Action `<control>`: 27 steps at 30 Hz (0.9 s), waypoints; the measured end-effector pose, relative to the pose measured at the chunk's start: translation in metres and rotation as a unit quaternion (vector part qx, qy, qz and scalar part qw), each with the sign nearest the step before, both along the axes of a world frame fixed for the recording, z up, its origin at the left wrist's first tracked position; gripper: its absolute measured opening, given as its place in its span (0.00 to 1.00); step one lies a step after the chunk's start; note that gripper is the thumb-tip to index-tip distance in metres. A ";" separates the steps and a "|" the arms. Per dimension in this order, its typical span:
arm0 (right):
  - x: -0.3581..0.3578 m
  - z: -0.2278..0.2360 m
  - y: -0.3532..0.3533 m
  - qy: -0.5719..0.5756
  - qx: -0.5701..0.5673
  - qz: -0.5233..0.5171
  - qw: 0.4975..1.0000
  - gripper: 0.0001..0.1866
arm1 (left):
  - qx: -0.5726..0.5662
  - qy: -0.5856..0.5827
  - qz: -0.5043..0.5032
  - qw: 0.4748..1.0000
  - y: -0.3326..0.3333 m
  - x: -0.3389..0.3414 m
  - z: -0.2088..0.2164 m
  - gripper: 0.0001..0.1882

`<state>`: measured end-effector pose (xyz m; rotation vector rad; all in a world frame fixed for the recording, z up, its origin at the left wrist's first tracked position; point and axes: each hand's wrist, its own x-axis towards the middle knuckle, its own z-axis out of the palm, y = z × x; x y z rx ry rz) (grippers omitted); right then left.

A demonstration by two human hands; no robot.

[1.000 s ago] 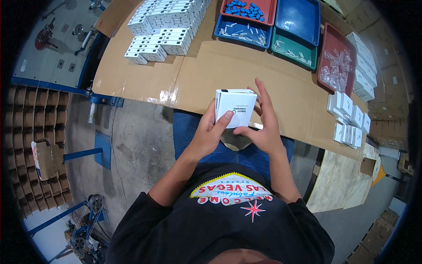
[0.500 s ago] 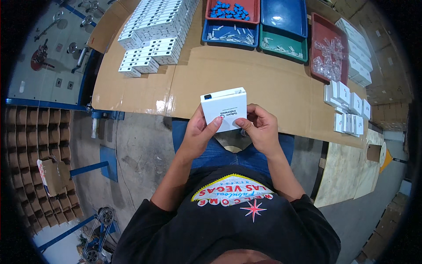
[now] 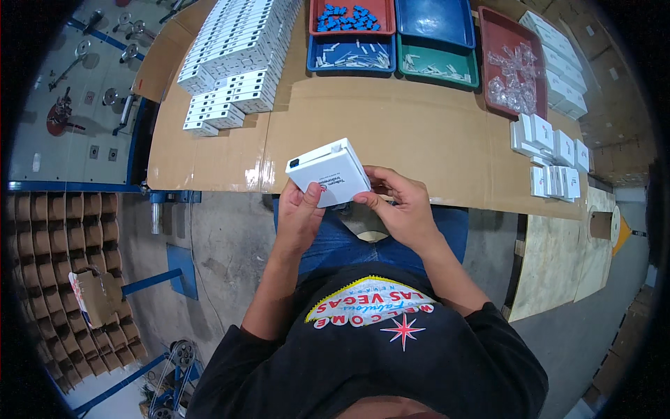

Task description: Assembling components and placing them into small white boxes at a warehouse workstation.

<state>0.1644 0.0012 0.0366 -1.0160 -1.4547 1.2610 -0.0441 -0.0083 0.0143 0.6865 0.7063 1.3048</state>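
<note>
A flat white plastic box [image 3: 326, 174] with dark print on its face is held up in front of my lap, tilted, one narrow side turned upward. That side shows a small dark port at its left end and a pale fitting near its right end. My left hand [image 3: 301, 213] grips the lower left of the box, thumb on the printed face. At the lower right edge, my right hand [image 3: 401, 202] pinches the box between thumb and fingers. Part of the fingers of both hands is hidden behind the box.
Stacked white boxes [image 3: 234, 52] stand at the far left of the cardboard-covered table [image 3: 335, 115]. Across the back are a red tray [image 3: 389, 14] of blue pieces, blue and green trays of small white parts, and a red tray [image 3: 492, 31] of clear bags. More white boxes [image 3: 558, 150] lie right.
The white box has moved a little left and turned, so its upper narrow side shows more. Both hands still hold it, and the whole view has shifted slightly.
</note>
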 end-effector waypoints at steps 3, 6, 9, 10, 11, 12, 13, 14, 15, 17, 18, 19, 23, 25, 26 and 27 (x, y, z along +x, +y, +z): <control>-0.003 0.002 0.000 -0.028 0.047 -0.028 0.998 0.18 | 0.011 0.025 -0.003 1.000 -0.002 -0.002 -0.002 0.23; -0.002 0.001 0.001 -0.020 0.033 -0.030 0.999 0.17 | -0.006 0.060 -0.004 0.998 -0.002 -0.003 -0.003 0.23; -0.001 0.003 -0.002 -0.051 0.046 -0.037 0.997 0.15 | -0.020 0.065 0.004 0.998 -0.002 -0.002 -0.005 0.23; -0.002 0.002 -0.002 -0.063 0.060 -0.040 0.995 0.16 | -0.010 0.060 0.006 0.998 -0.002 -0.003 -0.005 0.23; -0.003 0.002 -0.001 -0.076 0.075 -0.043 0.993 0.18 | 0.000 0.054 0.009 0.998 -0.001 -0.003 -0.006 0.23; -0.004 0.002 -0.001 -0.075 0.076 -0.044 0.993 0.18 | 0.001 0.055 0.008 0.998 0.000 -0.003 -0.005 0.23; -0.006 0.001 0.000 -0.065 0.094 -0.047 0.992 0.20 | -0.001 0.031 0.003 1.000 0.001 -0.003 -0.004 0.25; -0.008 0.001 0.000 -0.055 0.111 -0.052 0.991 0.22 | -0.002 0.007 -0.004 1.000 0.002 -0.002 -0.004 0.26; -0.012 0.003 0.000 -0.056 0.111 -0.053 0.991 0.22 | -0.002 0.006 -0.005 1.000 0.001 -0.001 -0.004 0.26; -0.022 0.008 0.001 -0.044 0.193 -0.101 0.975 0.29 | -0.019 -0.059 -0.037 0.997 -0.003 0.003 -0.004 0.26; -0.024 0.007 0.001 -0.043 0.193 -0.101 0.975 0.29 | -0.018 -0.058 -0.037 0.997 -0.005 0.005 -0.005 0.26; -0.026 0.005 -0.001 -0.033 0.196 -0.101 0.975 0.31 | -0.031 -0.071 -0.036 0.996 -0.007 0.008 -0.007 0.27; -0.027 -0.001 -0.005 -0.062 0.215 -0.089 0.970 0.36 | -0.001 -0.040 -0.028 0.999 -0.010 0.014 -0.013 0.28; -0.025 0.000 -0.010 -0.052 0.192 -0.087 0.976 0.34 | -0.003 -0.047 -0.032 0.998 -0.009 0.016 -0.011 0.27; -0.024 0.000 -0.011 -0.041 0.168 -0.085 0.981 0.33 | -0.004 -0.052 -0.037 0.998 -0.008 0.016 -0.010 0.27; -0.023 0.000 -0.011 -0.041 0.169 -0.084 0.981 0.33 | -0.003 -0.052 -0.036 0.998 -0.008 0.017 -0.010 0.27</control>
